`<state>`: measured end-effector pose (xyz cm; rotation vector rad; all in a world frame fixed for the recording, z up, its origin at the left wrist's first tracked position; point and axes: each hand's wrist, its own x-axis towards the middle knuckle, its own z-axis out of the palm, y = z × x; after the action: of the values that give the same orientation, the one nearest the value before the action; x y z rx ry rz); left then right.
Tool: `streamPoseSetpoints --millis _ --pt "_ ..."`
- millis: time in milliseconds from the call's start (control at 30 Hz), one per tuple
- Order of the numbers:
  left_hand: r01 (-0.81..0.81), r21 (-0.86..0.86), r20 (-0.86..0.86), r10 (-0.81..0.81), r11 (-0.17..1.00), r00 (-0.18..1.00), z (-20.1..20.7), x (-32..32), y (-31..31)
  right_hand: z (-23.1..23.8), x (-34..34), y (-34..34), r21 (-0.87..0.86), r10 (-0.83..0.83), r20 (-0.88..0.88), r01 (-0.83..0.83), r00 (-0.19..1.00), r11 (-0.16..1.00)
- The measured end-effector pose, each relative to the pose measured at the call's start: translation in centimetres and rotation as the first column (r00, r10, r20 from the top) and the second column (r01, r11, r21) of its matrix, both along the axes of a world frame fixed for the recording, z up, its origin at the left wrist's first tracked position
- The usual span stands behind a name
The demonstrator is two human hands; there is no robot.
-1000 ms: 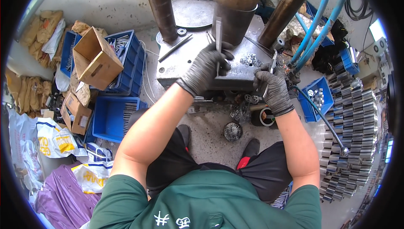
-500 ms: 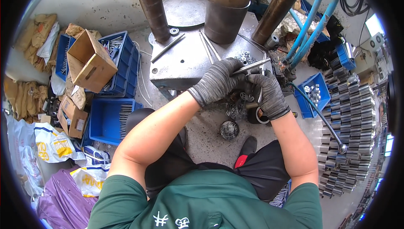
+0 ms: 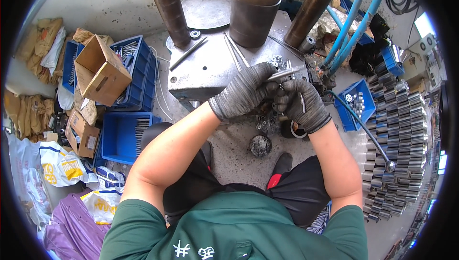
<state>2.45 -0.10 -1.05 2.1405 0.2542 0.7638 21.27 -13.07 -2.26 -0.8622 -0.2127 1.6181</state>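
Steel press table (image 3: pixel 210 69), concrete floor (image 3: pixel 234 152)

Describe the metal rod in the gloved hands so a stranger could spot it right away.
Start at the grey steel press table under the big brown cylinder. At its near right corner, both grey-gloved hands meet around a thin silver metal rod. Unlike the loose rods lying flat on the table, it is held, pointing up-right.

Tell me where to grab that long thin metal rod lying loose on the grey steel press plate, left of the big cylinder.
Grip the long thin metal rod near its middle, from above, fingers across its width. It lies flat and diagonal on the grey steel press plate, with bare plate on both sides, though the brown column crowds its upper end.
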Motion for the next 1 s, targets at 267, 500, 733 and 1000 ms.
streamPoseSetpoints --millis 267,500,733,1000 --pt "0.232 -0.638 0.199 -0.134 0.734 0.971 -0.7 0.2 -1.0 2.0 -1.3 0.1 0.011 -0.007 0.045 0.007 0.999 1.0" --pt "0.172 -0.334 0.234 -0.095 0.927 0.968 -0.8 0.1 -0.7 0.9 -0.3 0.2 -0.046 -0.01 -0.094 0.006 0.996 0.999" --pt "0.048 -0.87 0.12 0.117 0.491 0.986 -0.4 0.4 0.3 -2.0 3.2 3.1 0.084 -0.067 0.981 0.088 -0.183 0.993" --pt "0.056 -0.973 0.105 0.215 0.222 0.971 -1.1 0.8 1.7 -2.5 5.3 3.9 0.032 -0.078 0.983 0.265 0.164 0.964"
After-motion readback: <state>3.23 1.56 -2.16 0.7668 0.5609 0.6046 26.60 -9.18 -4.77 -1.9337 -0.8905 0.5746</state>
